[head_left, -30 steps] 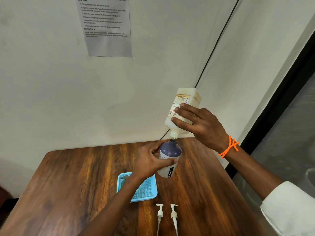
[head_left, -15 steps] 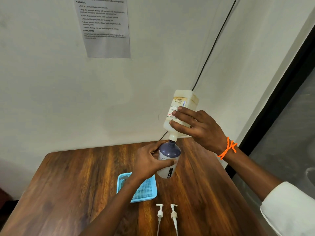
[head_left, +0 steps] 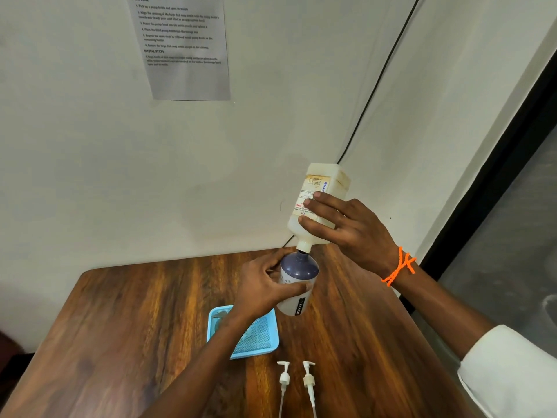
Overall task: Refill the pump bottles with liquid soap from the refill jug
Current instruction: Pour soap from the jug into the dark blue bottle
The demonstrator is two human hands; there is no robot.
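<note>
My right hand [head_left: 349, 230] grips a cream refill jug [head_left: 324, 188] turned almost upside down, its neck pressed to the mouth of a pump bottle [head_left: 298, 273]. The pump bottle is white with a dark blue shoulder and has no pump on it. My left hand [head_left: 265, 285] wraps around its body and holds it upright above the wooden table [head_left: 120, 327]. Two white pump heads, one [head_left: 284, 378] beside the other [head_left: 309, 380], lie on the table near the front edge, their tubes pointing toward me.
A light blue mesh tray [head_left: 259, 342] sits on the table under my left forearm, with something in its left part that I cannot make out. A printed sheet [head_left: 184, 46] hangs on the wall. A black cable [head_left: 376, 86] runs down the corner.
The jug has tipped a little steeper and its neck has come down onto the pump bottle's mouth. Both hands keep their grips.
</note>
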